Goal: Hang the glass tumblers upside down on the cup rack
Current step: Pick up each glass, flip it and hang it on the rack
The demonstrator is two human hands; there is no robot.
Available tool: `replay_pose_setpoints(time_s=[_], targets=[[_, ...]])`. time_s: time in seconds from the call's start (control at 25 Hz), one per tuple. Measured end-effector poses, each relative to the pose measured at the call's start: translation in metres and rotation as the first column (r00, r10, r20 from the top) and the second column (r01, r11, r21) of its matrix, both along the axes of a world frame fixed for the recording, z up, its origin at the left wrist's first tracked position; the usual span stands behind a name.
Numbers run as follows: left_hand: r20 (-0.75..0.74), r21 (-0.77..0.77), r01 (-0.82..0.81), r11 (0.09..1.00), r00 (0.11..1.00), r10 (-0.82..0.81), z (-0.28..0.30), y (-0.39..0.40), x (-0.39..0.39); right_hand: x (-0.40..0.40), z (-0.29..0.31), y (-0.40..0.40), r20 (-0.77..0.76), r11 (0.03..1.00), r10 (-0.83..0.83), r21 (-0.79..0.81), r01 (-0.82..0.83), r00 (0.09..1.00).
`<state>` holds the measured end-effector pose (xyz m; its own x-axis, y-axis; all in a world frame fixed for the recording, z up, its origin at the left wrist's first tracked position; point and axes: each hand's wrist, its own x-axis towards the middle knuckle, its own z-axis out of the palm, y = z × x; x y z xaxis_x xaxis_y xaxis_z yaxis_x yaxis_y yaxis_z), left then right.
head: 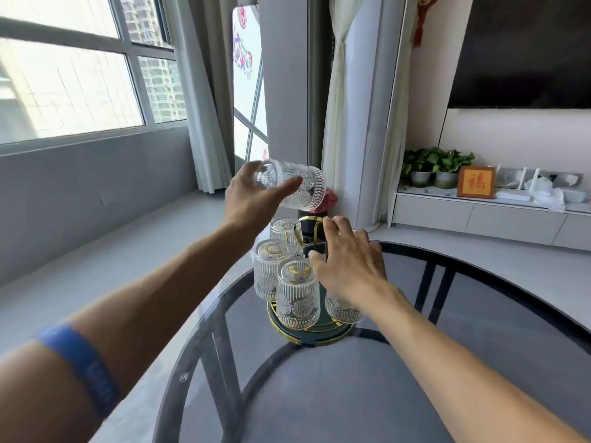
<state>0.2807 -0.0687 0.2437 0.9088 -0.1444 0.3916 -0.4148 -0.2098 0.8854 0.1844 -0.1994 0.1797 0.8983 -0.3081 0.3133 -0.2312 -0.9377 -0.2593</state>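
Note:
A round cup rack with a gold rim and gold loop handle stands on the glass table. Several ribbed glass tumblers hang upside down on it: one at the front, one at the left, one at the back, and one at the right partly behind my right wrist. My left hand holds another tumbler tilted on its side above the rack. My right hand rests on the rack's top with fingers spread, hiding the pegs there.
The round glass table has a dark frame beneath. Behind the rack stands a dark object with a red top. A low white cabinet with plants and a framed sign runs along the right wall. Curtains and a window are on the left.

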Motion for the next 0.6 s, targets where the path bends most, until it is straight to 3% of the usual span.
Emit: replay_pose_setpoints(time_s=[0.24,0.6], targets=[[-0.082,0.44,0.058,0.896,0.996,-0.024,0.022,-0.061,0.038,0.0,0.009,-0.031,0.025,0.982,0.146,-0.126,-0.141,0.989],[-0.071,0.717,0.13,0.685,0.991,-0.114,0.002,-0.11,0.058,-0.001,0.004,-0.035,0.122,0.978,0.202,-0.078,-0.193,0.972]])
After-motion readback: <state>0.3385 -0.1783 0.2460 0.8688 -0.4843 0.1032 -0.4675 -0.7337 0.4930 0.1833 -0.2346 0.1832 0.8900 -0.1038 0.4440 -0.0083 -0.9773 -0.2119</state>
